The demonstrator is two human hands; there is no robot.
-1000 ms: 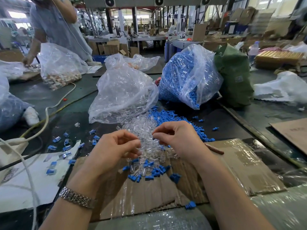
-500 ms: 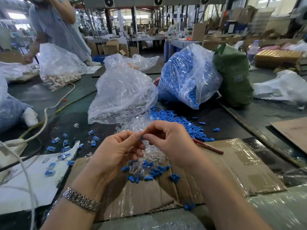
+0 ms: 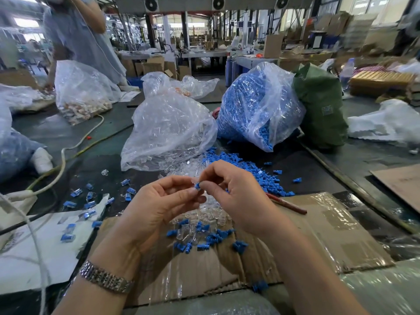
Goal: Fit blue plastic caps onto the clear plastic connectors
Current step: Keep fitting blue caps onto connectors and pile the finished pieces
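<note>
My left hand [image 3: 159,208] and my right hand [image 3: 231,194] meet fingertip to fingertip above the table. My right hand pinches a small blue cap [image 3: 197,185]. The cap touches a clear connector pinched in my left fingers and mostly hidden by them. Below the hands lies a loose pile of clear connectors [image 3: 209,214] mixed with blue caps [image 3: 213,238] on flattened cardboard [image 3: 318,235]. More blue caps [image 3: 254,171] spill behind my right hand. Several capped connectors [image 3: 88,204] lie scattered at the left.
A clear bag of connectors [image 3: 168,130] and a bag of blue caps [image 3: 256,105] stand behind the piles, a green sack [image 3: 320,110] beside them. A red pencil [image 3: 286,203] lies on the cardboard. A cable [image 3: 63,155] crosses the left. A person [image 3: 77,39] stands at far left.
Both hands have risen from the connector pile and come together. My right hand now presses a blue cap against the piece in my left fingers.
</note>
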